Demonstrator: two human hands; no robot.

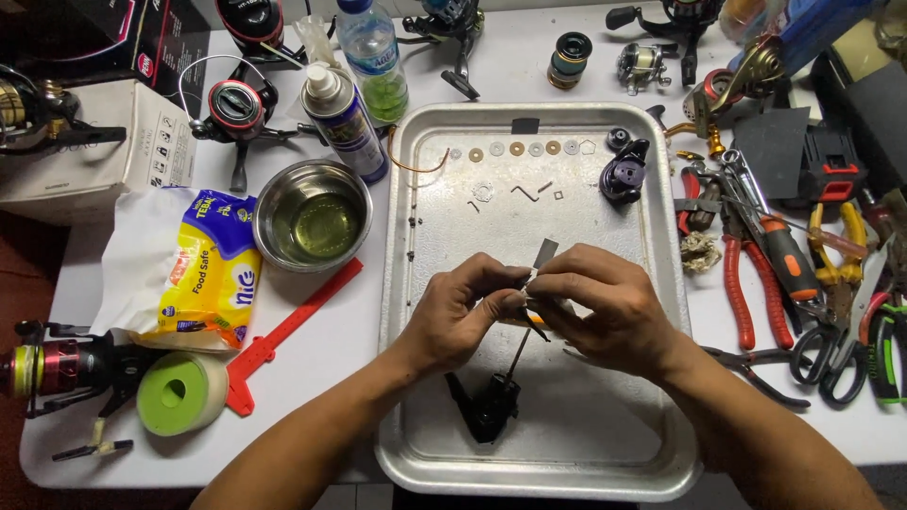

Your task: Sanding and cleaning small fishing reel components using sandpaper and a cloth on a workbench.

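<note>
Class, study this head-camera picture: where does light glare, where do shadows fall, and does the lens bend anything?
Head view: glare on the metal tray and the bowl; soft shadows under the left hand and right hand; dark corners; wide lens bows the table edge.

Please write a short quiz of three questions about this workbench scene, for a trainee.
1. True or false: both hands work above the metal tray.
2. What lies in a row at the far end of the tray? A) washers B) pliers C) bottles
3. What does the steel bowl contain?

Key:
1. True: the left hand and right hand pinch a small metal part together.
2. A, the washers.
3. Yellowish liquid.
</note>
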